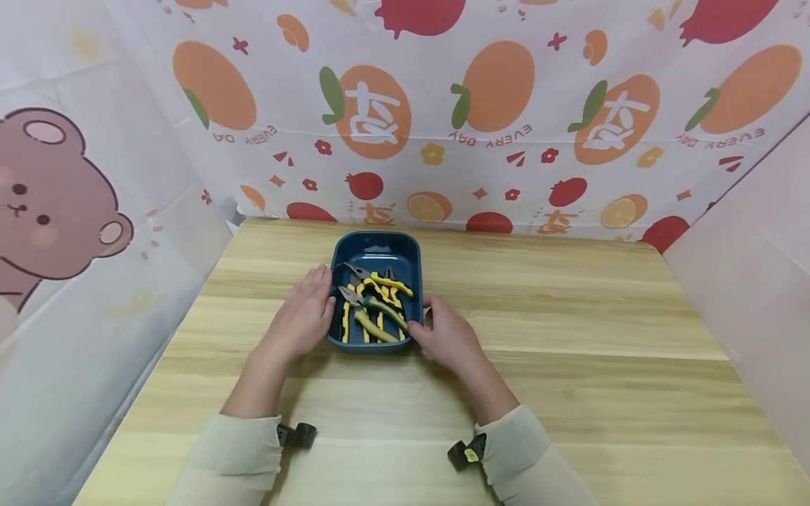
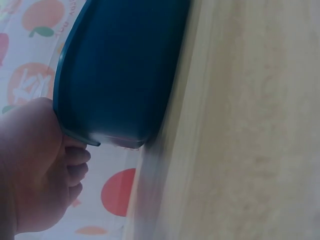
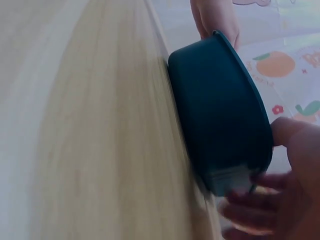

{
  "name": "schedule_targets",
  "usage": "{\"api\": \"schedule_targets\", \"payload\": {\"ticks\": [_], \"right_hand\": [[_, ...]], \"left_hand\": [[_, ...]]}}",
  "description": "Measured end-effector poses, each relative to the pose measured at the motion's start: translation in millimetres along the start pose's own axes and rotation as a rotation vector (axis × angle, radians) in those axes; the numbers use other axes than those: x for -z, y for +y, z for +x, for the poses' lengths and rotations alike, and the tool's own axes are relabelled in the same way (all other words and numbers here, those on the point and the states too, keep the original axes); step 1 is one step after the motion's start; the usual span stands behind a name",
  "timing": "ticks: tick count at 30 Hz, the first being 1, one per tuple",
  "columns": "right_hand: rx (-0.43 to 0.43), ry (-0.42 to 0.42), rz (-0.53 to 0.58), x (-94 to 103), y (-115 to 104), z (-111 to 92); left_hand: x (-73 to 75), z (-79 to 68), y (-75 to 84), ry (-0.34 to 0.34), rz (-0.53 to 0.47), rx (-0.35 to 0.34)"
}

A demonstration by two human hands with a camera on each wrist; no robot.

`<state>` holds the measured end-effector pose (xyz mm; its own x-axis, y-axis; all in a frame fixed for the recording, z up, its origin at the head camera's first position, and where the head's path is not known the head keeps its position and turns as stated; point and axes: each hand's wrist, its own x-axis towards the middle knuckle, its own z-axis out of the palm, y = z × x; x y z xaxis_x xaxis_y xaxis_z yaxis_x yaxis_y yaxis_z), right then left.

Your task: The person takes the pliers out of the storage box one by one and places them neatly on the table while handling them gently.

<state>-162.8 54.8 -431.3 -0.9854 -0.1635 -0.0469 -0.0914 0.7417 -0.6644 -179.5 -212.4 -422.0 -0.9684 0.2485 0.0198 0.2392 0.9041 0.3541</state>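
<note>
1. A dark-blue, round-cornered tray [image 1: 406, 254] sits between a person's two hands, at the tabletop; whether it is lifted slightly cannot be told.
2. Inside it, pliers with a pale-yellow and a green handle [image 1: 372, 327] lie uppermost, metal nose toward the left hand, handles toward the right.
3. Beneath and beyond them, overlapping pliers with yellow-and-black handles [image 1: 392, 282] fill the space between the hands.
4. The left hand [image 1: 302, 309] holds the tray's left side, thumb at the rim.
5. The right hand [image 1: 448, 334] grips the near right corner, thumb on the rim, fingers outside.
6. Under both hands spreads a pale wood-grain tabletop [image 1: 582, 337]; beyond them hangs a white, fruit-printed sheet [image 1: 436, 112].
</note>
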Motion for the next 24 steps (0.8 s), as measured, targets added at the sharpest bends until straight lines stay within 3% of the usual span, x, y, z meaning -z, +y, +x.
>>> {"api": "schedule_targets", "payload": {"ticks": [5,7,10,16,24], "right_hand": [[0.174,0.14,-0.253,-2.6,-19.0,5.4],[0.261,0.131,-0.348,-6.1,-29.5,10.6],[0.332,0.054,-0.464,-14.6,-43.8,20.4],[0.238,-0.132,-0.561,-35.1,-56.5,36.0],[0.133,-0.163,-0.587,-42.5,-65.4,47.6]], "left_hand": [[0.0,-0.1,0.9,-0.02,0.006,-0.004],[-1.1,-1.0,0.2,-0.015,0.003,-0.003],[-3.7,-2.9,-0.8,-0.012,-0.008,0.001],[-9.6,-5.0,-0.6,-0.018,-0.021,0.007],[-3.6,-3.2,0.3,0.001,-0.02,-0.004]]}}
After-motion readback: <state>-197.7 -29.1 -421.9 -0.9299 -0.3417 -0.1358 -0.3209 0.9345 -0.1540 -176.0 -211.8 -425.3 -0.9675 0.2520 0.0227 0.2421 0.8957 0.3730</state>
